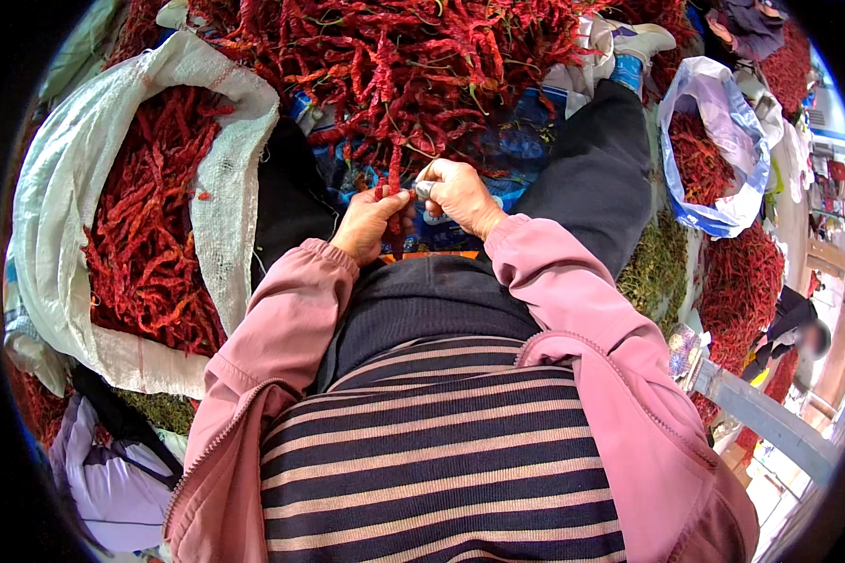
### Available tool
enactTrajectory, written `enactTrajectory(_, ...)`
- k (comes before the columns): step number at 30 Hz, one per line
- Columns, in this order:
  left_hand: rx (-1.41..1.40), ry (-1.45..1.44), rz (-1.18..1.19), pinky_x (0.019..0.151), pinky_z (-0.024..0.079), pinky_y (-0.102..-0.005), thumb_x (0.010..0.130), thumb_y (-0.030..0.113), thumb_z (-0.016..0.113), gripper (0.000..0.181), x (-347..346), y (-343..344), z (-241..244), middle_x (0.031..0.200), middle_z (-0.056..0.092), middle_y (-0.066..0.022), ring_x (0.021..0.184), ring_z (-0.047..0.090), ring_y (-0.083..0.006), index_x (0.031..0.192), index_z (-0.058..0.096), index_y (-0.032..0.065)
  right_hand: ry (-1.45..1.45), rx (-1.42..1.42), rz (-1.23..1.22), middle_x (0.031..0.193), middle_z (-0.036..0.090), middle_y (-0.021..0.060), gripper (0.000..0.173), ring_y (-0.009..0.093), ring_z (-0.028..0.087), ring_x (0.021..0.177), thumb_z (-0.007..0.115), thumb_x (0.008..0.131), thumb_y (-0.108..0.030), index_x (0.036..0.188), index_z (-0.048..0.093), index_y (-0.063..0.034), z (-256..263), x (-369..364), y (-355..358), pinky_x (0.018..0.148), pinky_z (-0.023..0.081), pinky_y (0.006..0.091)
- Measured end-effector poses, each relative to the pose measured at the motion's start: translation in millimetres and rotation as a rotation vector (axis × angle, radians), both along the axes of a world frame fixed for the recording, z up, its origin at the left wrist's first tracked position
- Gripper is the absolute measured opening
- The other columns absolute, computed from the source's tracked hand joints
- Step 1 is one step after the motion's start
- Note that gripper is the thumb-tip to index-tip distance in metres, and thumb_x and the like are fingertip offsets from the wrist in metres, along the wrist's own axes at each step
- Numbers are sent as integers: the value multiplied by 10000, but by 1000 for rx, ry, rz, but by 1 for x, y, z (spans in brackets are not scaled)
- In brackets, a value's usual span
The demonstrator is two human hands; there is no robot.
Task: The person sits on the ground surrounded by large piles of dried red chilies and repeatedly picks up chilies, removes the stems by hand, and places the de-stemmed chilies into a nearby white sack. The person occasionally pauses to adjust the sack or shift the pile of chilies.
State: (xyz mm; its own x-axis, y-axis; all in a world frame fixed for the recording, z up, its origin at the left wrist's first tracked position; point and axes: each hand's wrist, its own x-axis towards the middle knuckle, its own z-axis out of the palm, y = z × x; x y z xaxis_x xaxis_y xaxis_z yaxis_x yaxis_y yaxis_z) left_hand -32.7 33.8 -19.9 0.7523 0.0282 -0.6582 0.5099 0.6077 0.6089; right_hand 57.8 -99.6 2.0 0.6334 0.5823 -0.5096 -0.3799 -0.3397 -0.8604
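My left hand holds several dried red chili peppers, which stick out above and below its fingers. Close beside it, my right hand has its thumb and fingers pinched at a chili's end, where a thin stem seems to be. A grey metallic cover sits on a digit of this hand. Just beyond both hands lies a large heap of dried red chilies with stems, spread over a blue printed sheet between my legs. What exactly the right fingertips grip is too small to tell.
At the left stands a white woven sack of red chilies. A blue-and-white plastic bag with chilies is at the right, above greenish stems and another chili heap. A grey beam runs at lower right; a person is near it.
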Motion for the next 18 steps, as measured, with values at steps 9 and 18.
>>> enactTrajectory(9, 124, 15, -177, 393, 288, -222, 796, 101, 556, 80, 4, -6, -5, 575, 458, -2, 445, 389, -80, 760, 530, 35, -1049, -484, 340, 753, 589, 185, 127, 350, 585, 712, 480, 711, -121, 778, 513, -18, -4, -12, 3, 629, 476, 425)
enactTrajectory(18, 111, 8, -220, 427, 355, -215, 714, 122, 691, 192, -5, 0, 24, 635, 523, -4, 475, 445, -78, 828, 569, 25, -948, -724, 232, 773, 562, 160, 110, 356, 571, 777, 529, 713, -41, 808, 485, -6, -15, 7, -46, 670, 457, 418)
